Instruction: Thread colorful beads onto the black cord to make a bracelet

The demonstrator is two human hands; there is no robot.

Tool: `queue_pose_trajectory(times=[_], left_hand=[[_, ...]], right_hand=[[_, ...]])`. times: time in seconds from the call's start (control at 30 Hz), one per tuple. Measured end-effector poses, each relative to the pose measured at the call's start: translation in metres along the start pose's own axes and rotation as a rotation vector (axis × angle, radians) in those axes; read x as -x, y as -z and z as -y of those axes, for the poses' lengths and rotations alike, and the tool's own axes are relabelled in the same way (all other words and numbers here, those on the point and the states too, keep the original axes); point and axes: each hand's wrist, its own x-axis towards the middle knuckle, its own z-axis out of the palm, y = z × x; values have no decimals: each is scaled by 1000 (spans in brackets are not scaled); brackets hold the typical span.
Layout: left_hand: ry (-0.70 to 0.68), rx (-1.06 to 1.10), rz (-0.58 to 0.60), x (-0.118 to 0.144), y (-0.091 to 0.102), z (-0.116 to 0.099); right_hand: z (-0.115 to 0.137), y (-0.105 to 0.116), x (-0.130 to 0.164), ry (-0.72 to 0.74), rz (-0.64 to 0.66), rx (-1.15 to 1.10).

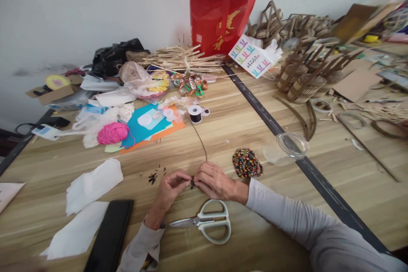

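We can read one word, COFFEE, in dark capitals on the white, colour-patterned packet [242,53] towards the table's [168,148] far edge; smaller characters beside it defeat us. We cannot make out any print on the blue-and-white tag [46,132] near the left edge.

The left sleeve [137,247] is pale grey and ends in a wide, loose cuff [156,237]; the right sleeve [293,216], the same plain pale grey, fits closer and creases softly toward its near end. Left hand [172,185] and right hand [215,180] are bare.
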Motion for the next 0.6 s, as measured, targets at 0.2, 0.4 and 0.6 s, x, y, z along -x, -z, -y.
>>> queue_pose_trajectory(times=[0.2,0.4,0.6], left_hand=[[-19,-13,3,0,0,1],[9,-6,0,2,-1,-1],[34,-1,4,2,-1,-2]], right_hand=[[0,1,-1,4,-2,1],[-1,-2,1,3,-4,-4],[-2,-2,1,5,-1,-7]])
